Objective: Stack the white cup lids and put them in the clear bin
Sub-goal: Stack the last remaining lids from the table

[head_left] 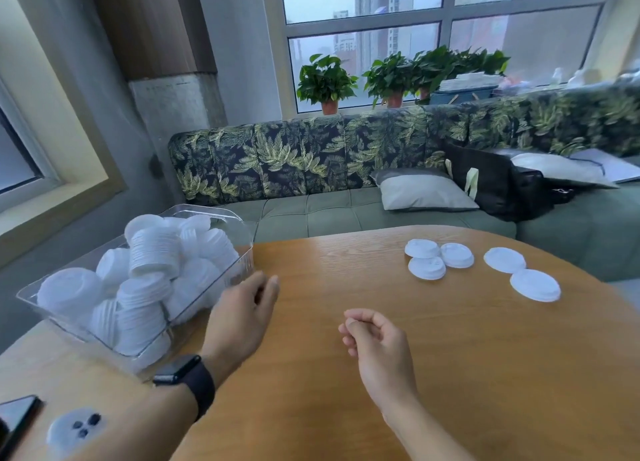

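Head view: I look down on a wooden bench (346, 374) with a leaf-print sofa (311, 156) behind it.
Clear bin (239, 225): at ten o'clock on the bench, heaped with stacked white lids (154, 253).
Loose lids (535, 285): five lie flat at two o'clock, three touching in a cluster, two just beside them.
Left hand (242, 308): my grip is empty, fingers loosely curled, just beside the bin's near wall.
Right hand (377, 343): my grip is empty, fingers curled narrow, above mid-bench.
Watch (187, 377): dark band on my left wrist.
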`<state>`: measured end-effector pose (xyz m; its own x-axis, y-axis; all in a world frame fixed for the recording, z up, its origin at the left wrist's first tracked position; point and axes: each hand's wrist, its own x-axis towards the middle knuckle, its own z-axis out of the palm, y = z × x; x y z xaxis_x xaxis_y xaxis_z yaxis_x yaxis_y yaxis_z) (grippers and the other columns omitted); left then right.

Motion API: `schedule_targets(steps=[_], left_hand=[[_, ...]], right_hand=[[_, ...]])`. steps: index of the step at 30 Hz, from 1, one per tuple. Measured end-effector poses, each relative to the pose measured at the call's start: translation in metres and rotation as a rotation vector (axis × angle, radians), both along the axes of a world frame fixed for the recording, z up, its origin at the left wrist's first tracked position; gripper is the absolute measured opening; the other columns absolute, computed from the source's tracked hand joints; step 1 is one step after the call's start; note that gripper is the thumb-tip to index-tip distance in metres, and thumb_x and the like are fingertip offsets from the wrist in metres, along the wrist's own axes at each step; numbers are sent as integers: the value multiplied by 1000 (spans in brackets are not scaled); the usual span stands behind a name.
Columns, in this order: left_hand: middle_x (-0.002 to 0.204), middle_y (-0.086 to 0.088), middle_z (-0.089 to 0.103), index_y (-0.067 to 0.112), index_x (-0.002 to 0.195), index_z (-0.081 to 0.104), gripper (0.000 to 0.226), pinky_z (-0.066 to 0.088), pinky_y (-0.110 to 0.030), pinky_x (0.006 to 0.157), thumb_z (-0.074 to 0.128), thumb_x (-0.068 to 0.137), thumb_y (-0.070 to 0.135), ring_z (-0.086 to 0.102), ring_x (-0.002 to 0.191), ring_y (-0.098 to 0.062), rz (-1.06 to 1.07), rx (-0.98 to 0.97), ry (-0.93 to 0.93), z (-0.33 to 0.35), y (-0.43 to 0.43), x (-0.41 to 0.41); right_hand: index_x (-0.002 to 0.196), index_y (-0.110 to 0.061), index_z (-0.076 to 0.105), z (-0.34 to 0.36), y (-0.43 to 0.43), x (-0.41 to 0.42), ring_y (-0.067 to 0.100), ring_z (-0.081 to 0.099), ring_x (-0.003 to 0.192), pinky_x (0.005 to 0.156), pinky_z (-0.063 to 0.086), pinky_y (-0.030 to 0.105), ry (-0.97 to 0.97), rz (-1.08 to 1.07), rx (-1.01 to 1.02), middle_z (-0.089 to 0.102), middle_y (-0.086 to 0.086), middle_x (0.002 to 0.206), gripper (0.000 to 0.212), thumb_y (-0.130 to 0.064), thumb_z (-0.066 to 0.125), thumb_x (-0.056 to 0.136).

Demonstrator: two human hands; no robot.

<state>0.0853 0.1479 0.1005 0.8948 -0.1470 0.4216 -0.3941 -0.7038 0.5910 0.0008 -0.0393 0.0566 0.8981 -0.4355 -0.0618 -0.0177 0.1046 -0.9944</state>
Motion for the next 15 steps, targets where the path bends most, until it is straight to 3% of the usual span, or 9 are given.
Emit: schedule_targets(steps=[3, 7, 12, 15], left_hand=[[59, 11, 53, 29, 78, 54, 28, 40, -33, 53, 48, 103, 41, 47, 54, -11, -164, -10, 110, -38, -53, -22], [80, 17, 56, 36, 90, 57, 9, 46, -29, 68, 51, 95, 32, 55, 79, -5, -219, 52, 65, -80, -107, -26], [86, 20, 53, 35, 88, 56, 12, 48, -35, 76, 44, 88, 38, 55, 86, -10, -333, 232, -47, -113, -150, -9], [89, 20, 53, 32, 91, 61, 17, 49, -36, 75, 46, 86, 38, 56, 89, -12, -318, 261, -95, -116, -170, 10]], right_hand=[[91, -26, 75, -7, -33, -5, 9, 71, 80, 82, 57, 34, -10, -53, -125, 78, -6, 84, 13, -16, 67, 92], [90, -30, 74, -20, -87, -14, -1, 67, 80, 72, 48, 10, 1, -110, -261, 75, -16, 82, 14, -17, 68, 93], [90, -33, 71, -46, -143, -21, -4, 66, 84, 77, 50, 13, 73, -117, -392, 71, -29, 90, 16, -18, 68, 94], [91, -33, 71, -55, -163, -15, -2, 66, 86, 76, 49, 11, 59, -133, -439, 72, -24, 90, 16, -18, 67, 95]])
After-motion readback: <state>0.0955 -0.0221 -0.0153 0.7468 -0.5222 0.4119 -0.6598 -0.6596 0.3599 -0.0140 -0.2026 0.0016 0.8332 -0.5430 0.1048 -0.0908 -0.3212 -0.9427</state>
